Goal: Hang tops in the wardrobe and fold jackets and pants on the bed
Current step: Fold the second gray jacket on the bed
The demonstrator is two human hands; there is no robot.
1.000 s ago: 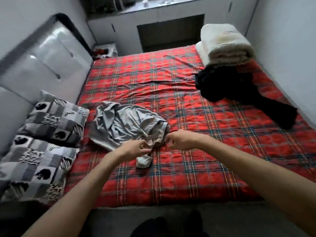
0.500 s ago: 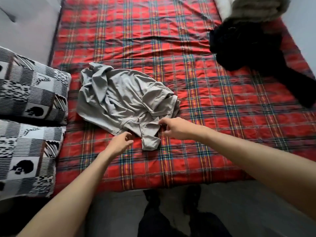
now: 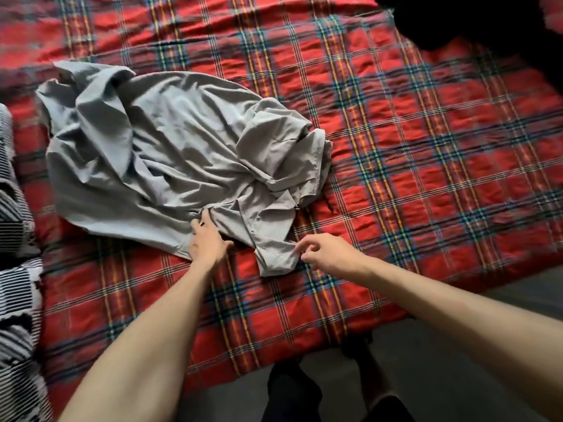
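The grey top [image 3: 170,153] lies in a crumpled heap on the bed [image 3: 426,153], on its near-left part, close to the edge where the person stands. That suits the job: by my judgement it is being spread out so its shape can be read before it goes to the wardrobe. Its long axis runs slantwise, from a bunched, folded-over end at the far left, towards the pillows [image 3: 15,269], to a narrow flap [image 3: 274,257] that points at the near edge of the bed. The flap may be a sleeve. Which end is the collar and which the hem I cannot tell, as the cloth is doubled over itself. The left hand [image 3: 208,243] rests on the near hem with its fingers [image 3: 203,222] stretched out flat and the thumb spread. They grip nothing and seem to pin the cloth so that it will not slide. The right hand [image 3: 323,252] is just beside the flap's right edge, loosely curled, thumb and forefinger apart. Nothing shows between them, so I take it as poised to pinch rather than holding. The pose looks like one hand anchoring while the other draws the flap outward. A black garment [image 3: 487,22] lies well apart at the far right of the red plaid cover, and below the bed's edge is grey floor [image 3: 457,360].
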